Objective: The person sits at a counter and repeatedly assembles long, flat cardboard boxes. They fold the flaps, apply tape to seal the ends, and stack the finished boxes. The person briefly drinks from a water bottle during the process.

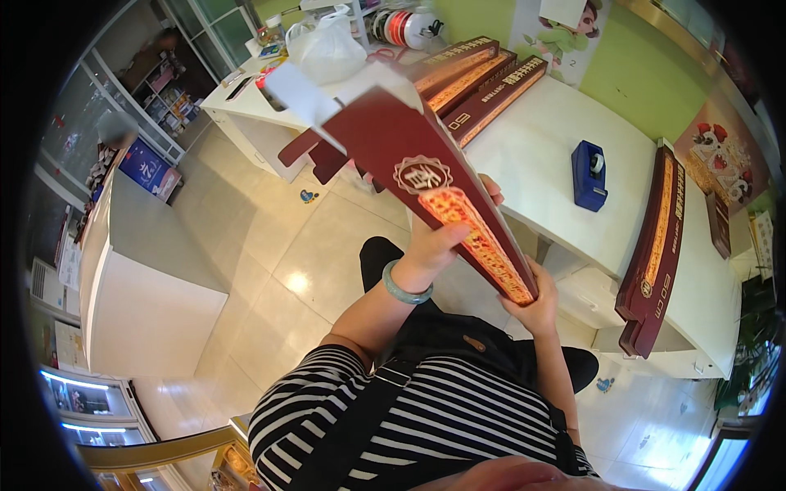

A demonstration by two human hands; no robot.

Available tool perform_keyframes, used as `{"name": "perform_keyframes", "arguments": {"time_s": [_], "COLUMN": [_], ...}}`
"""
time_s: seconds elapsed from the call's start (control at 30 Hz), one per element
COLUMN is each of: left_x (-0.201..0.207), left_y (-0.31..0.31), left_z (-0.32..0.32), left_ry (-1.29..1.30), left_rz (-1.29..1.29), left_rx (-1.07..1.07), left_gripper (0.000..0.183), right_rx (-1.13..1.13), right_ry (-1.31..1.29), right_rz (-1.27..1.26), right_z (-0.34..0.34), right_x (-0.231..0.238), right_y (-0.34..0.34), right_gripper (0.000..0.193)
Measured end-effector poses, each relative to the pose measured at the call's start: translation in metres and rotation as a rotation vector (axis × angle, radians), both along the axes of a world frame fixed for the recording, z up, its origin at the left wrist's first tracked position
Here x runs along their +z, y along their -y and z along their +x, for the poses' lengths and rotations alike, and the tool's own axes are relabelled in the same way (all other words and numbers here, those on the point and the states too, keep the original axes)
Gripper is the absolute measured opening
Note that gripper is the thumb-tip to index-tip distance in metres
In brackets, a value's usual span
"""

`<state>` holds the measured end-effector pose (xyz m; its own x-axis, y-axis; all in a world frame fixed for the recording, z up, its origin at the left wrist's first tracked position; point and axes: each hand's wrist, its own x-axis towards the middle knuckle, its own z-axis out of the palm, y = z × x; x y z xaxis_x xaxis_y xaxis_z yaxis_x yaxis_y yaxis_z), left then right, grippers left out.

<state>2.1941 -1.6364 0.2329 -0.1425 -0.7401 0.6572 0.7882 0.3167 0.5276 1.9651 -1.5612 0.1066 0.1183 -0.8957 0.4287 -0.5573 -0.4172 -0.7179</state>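
Spanning frame centre, the maroon carton (432, 172) is pointing its flapped end upper left, long axis running diagonally; the left hand (442, 236) is clamping its middle, the right hand (536, 303) its lower-right end.

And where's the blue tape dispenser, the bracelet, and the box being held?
Blue tape dispenser (584, 185), head view: on its blue body.
Bracelet (398, 291), head view: on its band.
Held box (444, 204), head view: on its front's orange picture.

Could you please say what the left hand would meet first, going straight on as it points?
Past the dark red box it holds, the left hand would likely meet the white table, though depth is unclear.
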Motion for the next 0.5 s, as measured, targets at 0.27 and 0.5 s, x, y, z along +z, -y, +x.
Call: {"name": "perform_keyframes", "arguments": {"time_s": [0.27,0.5], "left_x": [0.03,-0.119], "left_y": [0.031,-0.004], "left_z": [0.041,-0.023], "left_ry": [0.125,0.667], "left_rz": [0.033,0.412], "left_rx": [0.104,0.013], "left_gripper": [0.086,0.065], "right_rx": [-0.099,-0.114], "right_ry": [0.191,0.337], "right_rz": [0.252,0.241], "right_z": [-0.004,0.024], "right_x": [-0.048,0.002], "right_y": [-0.008,0.017], "right_gripper": [0.055,0.035]}}
